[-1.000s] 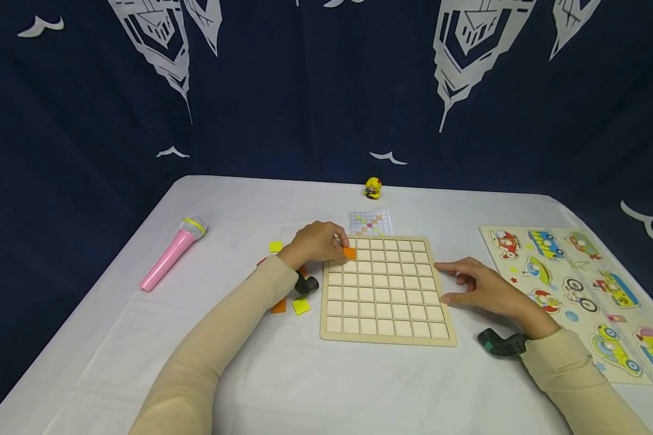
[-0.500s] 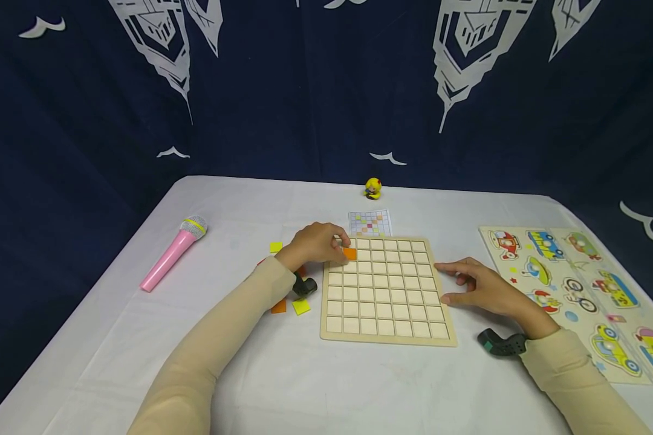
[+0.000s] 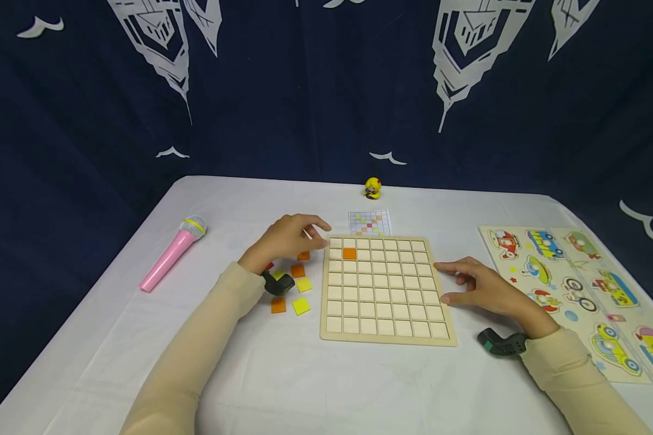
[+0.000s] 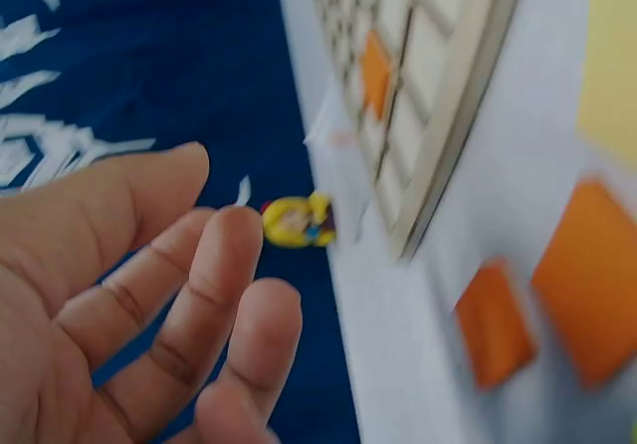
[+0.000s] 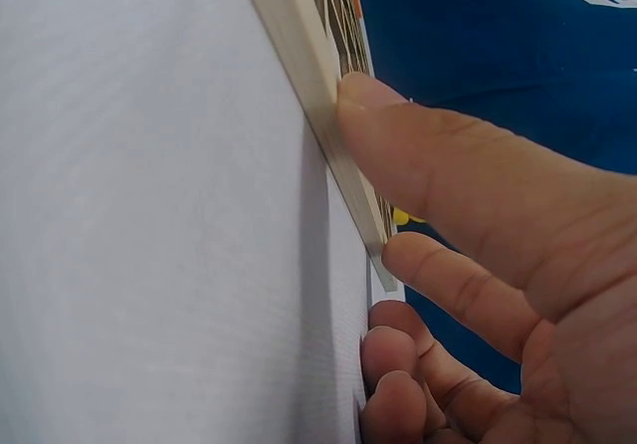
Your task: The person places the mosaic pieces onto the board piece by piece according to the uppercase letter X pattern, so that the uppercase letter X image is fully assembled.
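Observation:
An orange square tile (image 3: 349,254) lies in a cell of the wooden grid board (image 3: 389,341), second row from the back, near its left side. My left hand (image 3: 291,235) is just off the board's back left corner, over the loose tiles. Its fingers are loosely bent with nothing between them, as the left wrist view of the hand (image 4: 169,305) shows. Along the board's right edge my right hand (image 3: 479,287) rests its thumb and index fingertip against the rim; the right wrist view shows the thumb (image 5: 428,155) right at that edge.
Left of the board lie several loose orange tiles (image 3: 278,306) and yellow tiles (image 3: 302,306). A printed colour-grid card (image 3: 370,223) sits behind the board, a yellow figurine (image 3: 372,188) farther back. A pink microphone (image 3: 171,254) lies left, a picture puzzle board (image 3: 563,284) right.
My left hand has let go of the orange tile, which now lies in the board cell, and has moved left off the board. The right hand has stayed in place.

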Demonstrator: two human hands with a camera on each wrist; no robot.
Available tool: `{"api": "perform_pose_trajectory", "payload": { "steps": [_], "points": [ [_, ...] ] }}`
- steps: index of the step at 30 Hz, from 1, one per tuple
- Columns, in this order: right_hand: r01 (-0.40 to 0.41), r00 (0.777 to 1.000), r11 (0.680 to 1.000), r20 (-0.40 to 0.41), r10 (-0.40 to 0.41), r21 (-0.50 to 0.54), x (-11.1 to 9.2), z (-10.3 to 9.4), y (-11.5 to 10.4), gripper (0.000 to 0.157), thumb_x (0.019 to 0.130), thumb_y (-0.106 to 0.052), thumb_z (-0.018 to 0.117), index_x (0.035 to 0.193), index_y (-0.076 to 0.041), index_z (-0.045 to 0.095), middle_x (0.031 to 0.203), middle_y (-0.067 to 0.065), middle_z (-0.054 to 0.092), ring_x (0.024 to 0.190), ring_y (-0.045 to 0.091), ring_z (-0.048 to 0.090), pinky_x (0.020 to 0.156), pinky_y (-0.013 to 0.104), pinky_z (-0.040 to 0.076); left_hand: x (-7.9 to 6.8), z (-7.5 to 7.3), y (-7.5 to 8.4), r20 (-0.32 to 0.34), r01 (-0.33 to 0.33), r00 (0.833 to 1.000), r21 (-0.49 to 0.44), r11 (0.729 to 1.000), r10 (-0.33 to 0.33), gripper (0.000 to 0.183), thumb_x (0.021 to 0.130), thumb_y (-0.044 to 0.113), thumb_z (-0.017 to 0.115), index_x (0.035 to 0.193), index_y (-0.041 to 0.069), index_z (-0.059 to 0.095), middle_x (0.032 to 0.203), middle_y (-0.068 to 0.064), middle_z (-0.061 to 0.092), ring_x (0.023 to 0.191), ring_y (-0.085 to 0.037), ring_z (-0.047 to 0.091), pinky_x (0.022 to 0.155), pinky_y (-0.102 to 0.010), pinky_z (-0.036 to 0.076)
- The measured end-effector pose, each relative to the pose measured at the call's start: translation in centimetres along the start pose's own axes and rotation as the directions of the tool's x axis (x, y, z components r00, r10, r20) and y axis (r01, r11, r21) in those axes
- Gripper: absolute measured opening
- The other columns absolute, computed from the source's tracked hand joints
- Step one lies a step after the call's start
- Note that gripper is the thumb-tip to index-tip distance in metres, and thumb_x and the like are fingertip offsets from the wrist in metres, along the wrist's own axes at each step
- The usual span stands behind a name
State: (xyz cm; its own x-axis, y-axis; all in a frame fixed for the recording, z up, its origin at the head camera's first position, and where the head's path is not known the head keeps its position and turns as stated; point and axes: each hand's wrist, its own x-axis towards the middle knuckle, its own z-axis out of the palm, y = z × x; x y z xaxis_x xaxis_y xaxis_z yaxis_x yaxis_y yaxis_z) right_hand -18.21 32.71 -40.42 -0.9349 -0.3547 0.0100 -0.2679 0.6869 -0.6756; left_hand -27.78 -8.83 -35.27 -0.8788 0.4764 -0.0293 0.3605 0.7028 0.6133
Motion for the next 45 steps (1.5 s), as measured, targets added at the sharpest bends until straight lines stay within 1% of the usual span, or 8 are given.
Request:
{"api": "perform_pose_trajectory", "payload": {
  "steps": [5,12,16,20,31,38,40,45],
  "points": [
    [0.004,1.0,1.0,0.002,-0.004,0.006,0.0,0.0,-0.1,0.068,0.089,-0.013,0.089,0.147,0.007,0.061,0.106,0.009,0.053,0.086,0.014,0.044,0.071,0.026,0.041,-1.1,-2.0,-1.6,-0.038,-0.036,0.999,-0.095,0.995,0.032,0.039,0.101,0.02,0.074,0.138,0.01,0.073,0.113,-0.007,0.075,0.102,-0.027,0.066,0.091,-0.039,0.054],
    [0.003,1.0,1.0,0.003,-0.003,0.01,0.0,0.0,-0.1,0.067,0.089,-0.012,0.089,0.147,0.006,0.061,0.107,0.009,0.052,0.087,0.014,0.044,0.072,0.026,0.041,-1.8,-3.6,-4.3,-0.038,-0.033,0.999,-0.181,0.983,0.026,0.04,0.102,0.013,0.068,0.141,0.006,0.07,0.114,-0.011,0.076,0.1,-0.028,0.067,0.089,-0.037,0.053],
    [0.001,1.0,1.0,0.001,-0.001,0.004,-0.1,0.1,-0.1,0.068,0.089,-0.013,0.089,0.147,0.006,0.061,0.108,0.009,0.053,0.087,0.014,0.044,0.072,0.026,0.041,-1.7,-3.9,-5.9,-0.017,0.003,1.0,-0.211,0.977,-0.007,0.04,0.103,0.012,0.067,0.143,0.004,0.068,0.117,-0.013,0.075,0.097,-0.027,0.065,0.086,-0.033,0.053],
    [-0.002,1.0,1.0,-0.001,0.002,-0.002,-0.1,0.1,-0.1,0.068,0.089,-0.013,0.09,0.147,0.006,0.061,0.109,0.009,0.054,0.088,0.013,0.044,0.072,0.025,0.042,-1.6,-4.0,-7.2,0.004,0.075,0.997,-0.234,0.969,-0.076,0.042,0.103,0.012,0.067,0.144,0.006,0.067,0.121,-0.015,0.073,0.099,-0.027,0.064,0.083,-0.032,0.057],
    [0.011,1.0,1.0,0.001,-0.011,0.008,0.0,0.1,0.1,0.067,0.089,-0.011,0.089,0.147,0.006,0.061,0.106,0.008,0.052,0.086,0.014,0.044,0.071,0.026,0.041,-1.8,-4.3,-9.3,0.079,0.222,0.974,-0.144,0.964,-0.212,0.05,0.102,0.017,0.073,0.149,0.006,0.062,0.133,-0.019,0.068,0.105,-0.028,0.061,0.089,-0.031,0.053],
    [0.012,1.0,1.0,0.005,-0.012,0.015,0.0,0.1,0.1,0.067,0.089,-0.01,0.089,0.147,0.007,0.06,0.104,0.007,0.051,0.085,0.014,0.043,0.07,0.026,0.04,-2.2,-4.0,-10.0,0.088,0.209,0.976,-0.15,0.966,-0.197,0.055,0.092,0.015,0.08,0.142,0.0,0.065,0.136,-0.021,0.064,0.127,-0.036,0.056,0.109,-0.043,0.046],
    [0.014,1.0,1.0,0.004,-0.014,0.017,-0.1,0.1,0.1,0.066,0.089,-0.009,0.088,0.147,0.007,0.06,0.104,0.007,0.051,0.085,0.014,0.043,0.071,0.026,0.04,-2.2,-3.9,-10.0,0.084,0.215,0.975,-0.15,0.965,-0.204,0.053,0.089,0.014,0.084,0.137,0.0,0.067,0.131,-0.019,0.064,0.123,-0.035,0.056,0.108,-0.042,0.047],
    [0.023,1.0,1.0,0.002,-0.023,0.016,0.0,0.1,0.2,0.066,0.089,-0.009,0.088,0.147,0.007,0.06,0.105,0.007,0.051,0.085,0.014,0.043,0.07,0.026,0.041,-2.1,-3.6,-9.9,0.068,0.242,0.97,-0.122,0.963,-0.235,0.044,0.087,0.013,0.087,0.126,0.002,0.07,0.115,-0.013,0.061,0.109,-0.03,0.054,0.093,-0.033,0.048]
  ]
}}
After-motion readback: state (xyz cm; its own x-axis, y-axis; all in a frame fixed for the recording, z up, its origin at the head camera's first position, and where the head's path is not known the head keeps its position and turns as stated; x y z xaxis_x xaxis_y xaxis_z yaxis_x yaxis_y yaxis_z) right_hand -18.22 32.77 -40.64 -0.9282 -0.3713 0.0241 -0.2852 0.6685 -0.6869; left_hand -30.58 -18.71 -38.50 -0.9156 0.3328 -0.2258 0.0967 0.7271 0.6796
